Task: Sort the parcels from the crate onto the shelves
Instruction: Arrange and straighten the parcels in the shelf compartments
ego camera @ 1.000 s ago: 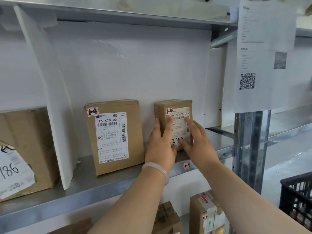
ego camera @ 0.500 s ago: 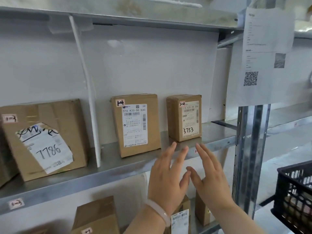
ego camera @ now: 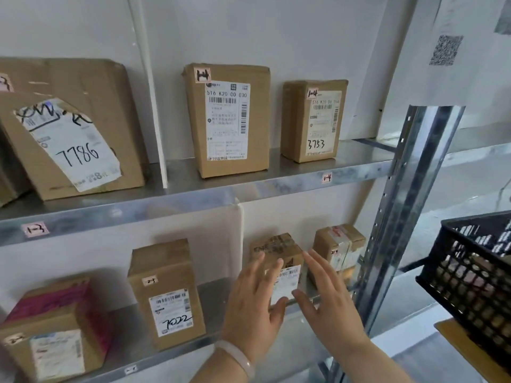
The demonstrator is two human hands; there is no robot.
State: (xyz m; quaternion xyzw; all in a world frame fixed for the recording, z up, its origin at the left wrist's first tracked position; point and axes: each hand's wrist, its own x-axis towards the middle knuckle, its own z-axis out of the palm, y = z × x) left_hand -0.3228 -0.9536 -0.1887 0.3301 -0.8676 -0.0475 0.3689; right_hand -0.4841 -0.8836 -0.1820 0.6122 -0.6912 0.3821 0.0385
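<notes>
Upper shelf (ego camera: 249,189), above both grips: bay 1-4 holds two upright parcels, labels outward, presumably for reading. Open room remains toward the post (ego camera: 409,189). Crate (ego camera: 470,272) stands right of the right grip (ego camera: 331,305). Parcel 3753 (ego camera: 313,123) sits back from the edge. Left grip (ego camera: 254,308) and right grip: fingers straight, empty.

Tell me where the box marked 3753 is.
Head view: the box marked 3753 stands upright on the upper shelf, right of centre, between a taller box on its left and the metal post.
</notes>
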